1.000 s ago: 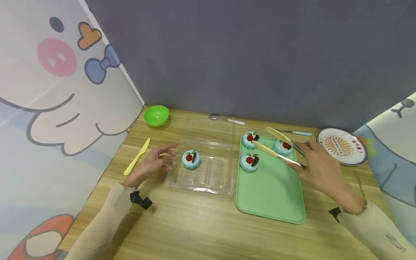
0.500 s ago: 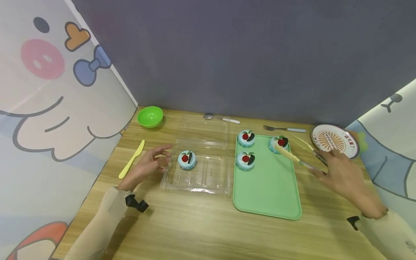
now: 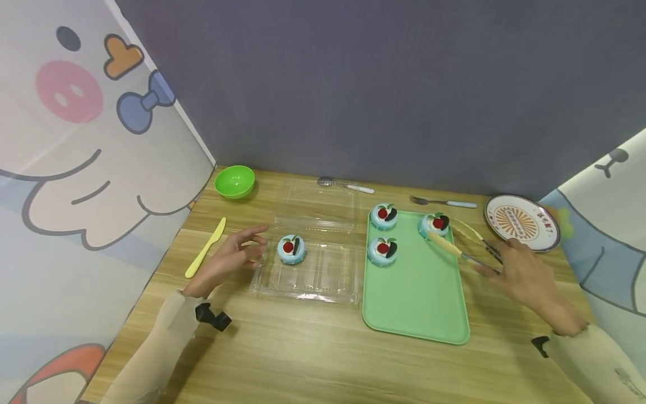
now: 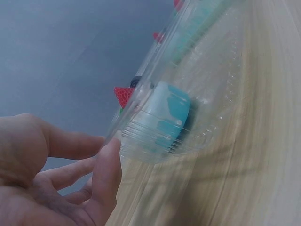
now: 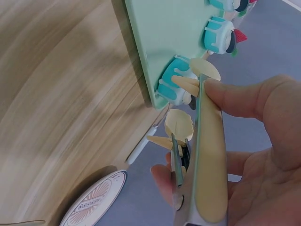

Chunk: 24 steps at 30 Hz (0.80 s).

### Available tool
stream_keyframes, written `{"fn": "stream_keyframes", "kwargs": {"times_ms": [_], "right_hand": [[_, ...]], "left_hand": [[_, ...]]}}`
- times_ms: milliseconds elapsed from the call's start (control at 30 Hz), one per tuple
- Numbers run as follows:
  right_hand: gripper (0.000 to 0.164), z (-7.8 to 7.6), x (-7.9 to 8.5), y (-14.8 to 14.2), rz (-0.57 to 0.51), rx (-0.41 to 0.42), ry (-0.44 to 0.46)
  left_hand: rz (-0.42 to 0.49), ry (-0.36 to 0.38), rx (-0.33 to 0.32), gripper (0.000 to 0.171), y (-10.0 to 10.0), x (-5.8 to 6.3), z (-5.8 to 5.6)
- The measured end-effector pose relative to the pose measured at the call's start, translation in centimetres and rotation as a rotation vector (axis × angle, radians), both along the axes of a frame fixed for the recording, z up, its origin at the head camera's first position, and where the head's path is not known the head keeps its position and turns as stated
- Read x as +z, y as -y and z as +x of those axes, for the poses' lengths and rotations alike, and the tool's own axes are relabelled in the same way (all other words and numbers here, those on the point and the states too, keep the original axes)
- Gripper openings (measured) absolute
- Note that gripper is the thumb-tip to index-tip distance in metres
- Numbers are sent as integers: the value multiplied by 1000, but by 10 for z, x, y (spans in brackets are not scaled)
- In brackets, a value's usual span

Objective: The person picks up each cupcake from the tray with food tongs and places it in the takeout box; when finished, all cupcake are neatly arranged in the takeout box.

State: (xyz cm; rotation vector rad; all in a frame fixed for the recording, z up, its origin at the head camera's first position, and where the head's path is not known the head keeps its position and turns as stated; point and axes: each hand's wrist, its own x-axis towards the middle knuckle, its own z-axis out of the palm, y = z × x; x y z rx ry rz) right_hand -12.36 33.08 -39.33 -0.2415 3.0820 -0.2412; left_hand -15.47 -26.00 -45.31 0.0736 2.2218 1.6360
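My right hand (image 3: 522, 275) grips a pair of tongs (image 5: 211, 155) with cream tips and metal arms. The tongs are spread, one tip on either side of a blue toy cupcake (image 3: 433, 225) at the green tray's back right corner. Two more cupcakes (image 3: 382, 251) sit along the left side of the tray (image 3: 416, 303). My left hand (image 3: 237, 252) pinches the left rim of a clear plastic clamshell box (image 4: 141, 108) between thumb and fingers. Inside that box, at its left end, stands one cupcake (image 3: 291, 249) topped with a red berry and a dark piece.
The box's clear lid (image 3: 318, 205) lies folded back behind it. A green bowl (image 3: 235, 182) and a yellow knife (image 3: 206, 248) are at the left. Along the back lie a spoon (image 3: 345, 186) and a fork (image 3: 444, 202), with a patterned plate (image 3: 522, 223) at the right.
My right hand has moved right with the tongs, from over the tray's back to around the right-hand cupcake. Over the last half second the tongs have shifted slightly left. The left hand holds its place.
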Motion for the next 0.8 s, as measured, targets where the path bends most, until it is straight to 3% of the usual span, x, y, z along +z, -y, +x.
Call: {"fn": "stream_keyframes", "kwargs": {"times_ms": [500, 800], "right_hand": [[69, -5, -4, 1, -6, 28, 0], [69, 6, -5, 3, 24, 50, -9]], "left_hand": [[26, 2, 0, 58, -1, -2, -1], [5, 7, 3, 56, 0, -3, -1]]}}
